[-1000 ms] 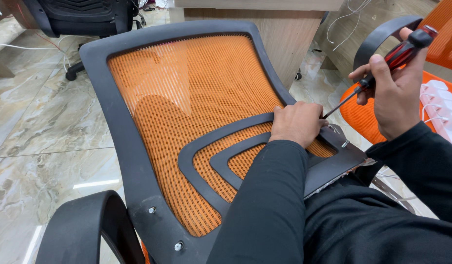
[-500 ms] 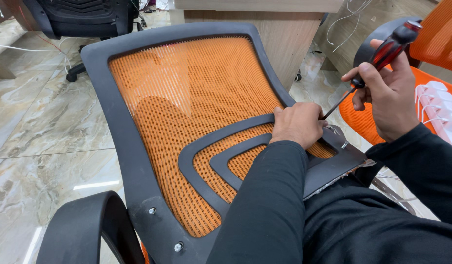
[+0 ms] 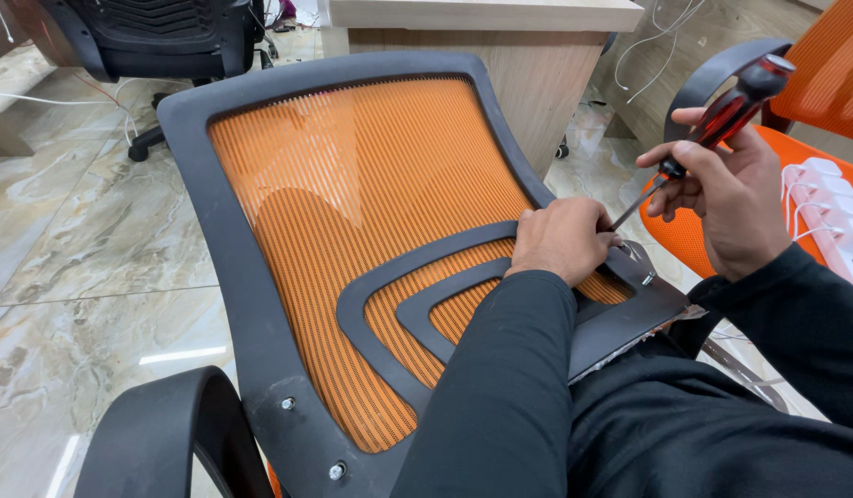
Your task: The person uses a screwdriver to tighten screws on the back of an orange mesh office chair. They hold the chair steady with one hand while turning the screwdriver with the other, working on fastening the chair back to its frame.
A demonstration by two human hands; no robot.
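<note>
An orange mesh chair backrest [image 3: 353,212] with a black plastic frame lies tilted across my lap. My left hand [image 3: 563,240] rests on the black lumbar brace near the lower right corner, fingers curled down onto it. My right hand [image 3: 731,207] grips a screwdriver [image 3: 722,115] with a red and black handle. Its thin shaft slants down to the left, and its tip meets the bracket just beside my left fingers. A small screw [image 3: 646,278] shows on the frame near there.
A black armrest [image 3: 164,433] curves at the lower left. An orange chair [image 3: 814,101] with a white power strip [image 3: 828,198] on its seat stands at right. A wooden desk [image 3: 500,46] and a black office chair [image 3: 159,37] stand behind, on marble floor tiles.
My right hand has tilted the screwdriver handle and shifted slightly left and up. My left hand stays on the brace.
</note>
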